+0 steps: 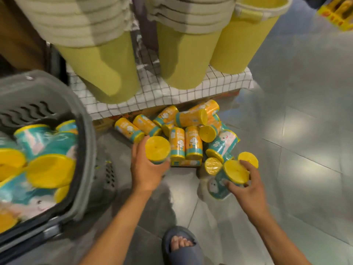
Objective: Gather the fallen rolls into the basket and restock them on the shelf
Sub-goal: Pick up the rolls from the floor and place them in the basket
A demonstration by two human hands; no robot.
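Left hand [147, 169] grasps a roll [157, 150], yellow end up, a little right of the basket [85, 150] rim. The basket sits near left and holds several rolls. Right hand [246, 188] is curled round a teal roll [227, 178] at the pile's near-right edge. The pile [187, 138] lies on the floor [305, 150] against the low shelf [172, 98] edge. Open tile right and near, bar a slipper [181, 245] between the arms.
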